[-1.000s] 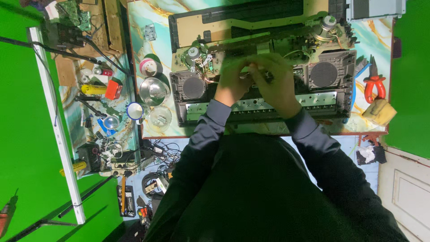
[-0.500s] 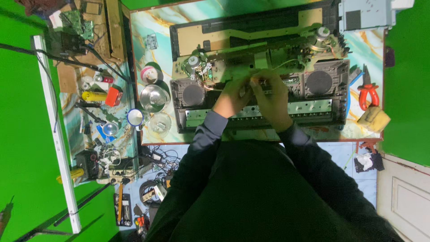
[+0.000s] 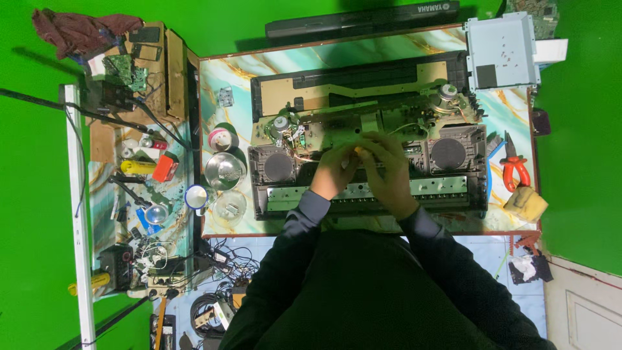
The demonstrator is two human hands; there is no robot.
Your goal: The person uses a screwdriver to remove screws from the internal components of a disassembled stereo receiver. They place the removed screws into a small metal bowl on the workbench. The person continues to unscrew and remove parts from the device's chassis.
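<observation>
Hands meet in the middle of the opened keyboard [image 3: 369, 149], which lies flat on the marble-patterned worktop [image 3: 227, 78]. The left hand [image 3: 334, 172] and the right hand [image 3: 389, 172] are close together, pinching something small and yellowish; I cannot tell what it is. Thin wires [image 3: 295, 139] run just beside the fingers, near the left round speaker [image 3: 278, 166]. A tug could pull one loose. The small piece could slip and drop inside, where it would be hard to find. The metal bowl [image 3: 225, 170] stands near the edge, where an elbow could bump it.
</observation>
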